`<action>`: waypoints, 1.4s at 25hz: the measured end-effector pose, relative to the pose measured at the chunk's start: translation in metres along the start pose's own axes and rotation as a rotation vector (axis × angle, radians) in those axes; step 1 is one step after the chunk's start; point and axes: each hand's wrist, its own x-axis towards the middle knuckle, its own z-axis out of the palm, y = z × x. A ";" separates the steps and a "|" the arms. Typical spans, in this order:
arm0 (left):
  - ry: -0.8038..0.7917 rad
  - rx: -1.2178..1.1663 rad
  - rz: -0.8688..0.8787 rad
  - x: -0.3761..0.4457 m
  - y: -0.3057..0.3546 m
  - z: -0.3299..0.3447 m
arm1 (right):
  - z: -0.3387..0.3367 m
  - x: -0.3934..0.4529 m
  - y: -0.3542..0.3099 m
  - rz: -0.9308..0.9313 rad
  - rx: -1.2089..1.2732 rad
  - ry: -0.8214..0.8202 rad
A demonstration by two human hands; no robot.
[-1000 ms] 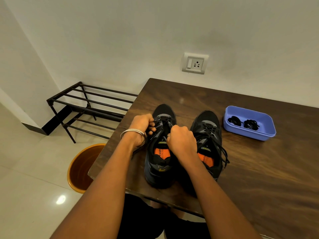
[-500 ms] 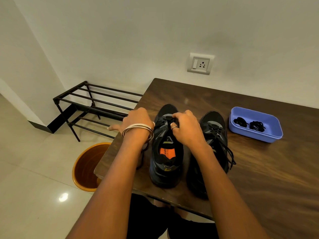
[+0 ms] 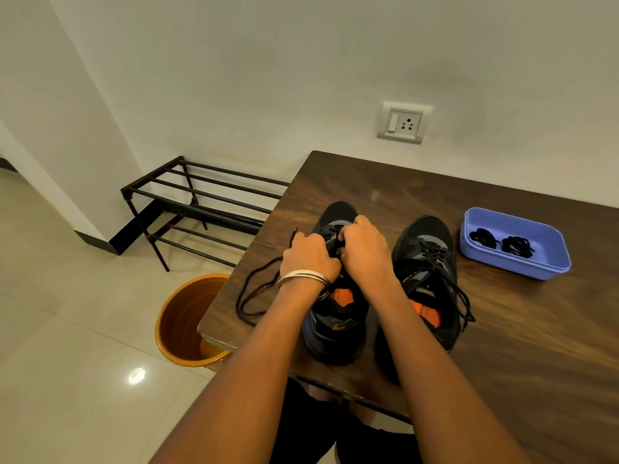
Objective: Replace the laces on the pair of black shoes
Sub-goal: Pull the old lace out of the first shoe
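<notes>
Two black shoes stand side by side on the dark wooden table [image 3: 502,346], toes pointing away from me. Over the front eyelets of the left shoe [image 3: 335,329], my left hand [image 3: 310,254] and right hand [image 3: 363,249] both pinch its black lace. A loose length of that lace [image 3: 249,296] trails in a loop over the table to the left, its tip sticking up beside my left hand. The right shoe [image 3: 428,269] is fully laced, with its ends hanging down its right side. A blue tray [image 3: 549,266] at the right holds two coiled black laces [image 3: 484,237].
An orange bucket [image 3: 182,316] stands on the tiled floor below the table's left front corner. A black metal shoe rack [image 3: 201,202] is against the wall to the left. A switch and socket plate [image 3: 403,122] is on the wall behind the table.
My left hand came back from the table's left edge to the shoe's front. A long loop of lace now lies pulled out on the table to the left.
</notes>
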 end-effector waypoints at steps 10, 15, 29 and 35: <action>-0.001 -0.024 -0.082 -0.001 -0.003 0.009 | 0.001 0.006 0.004 0.585 0.775 0.162; -0.027 -0.060 -0.100 0.000 -0.004 0.011 | -0.009 0.007 0.008 0.608 0.890 0.163; -0.050 -0.043 -0.107 -0.001 -0.003 0.012 | -0.028 0.008 0.001 0.402 1.133 0.447; -0.063 -0.038 -0.083 -0.001 -0.001 0.012 | -0.038 0.002 0.014 0.554 1.310 0.561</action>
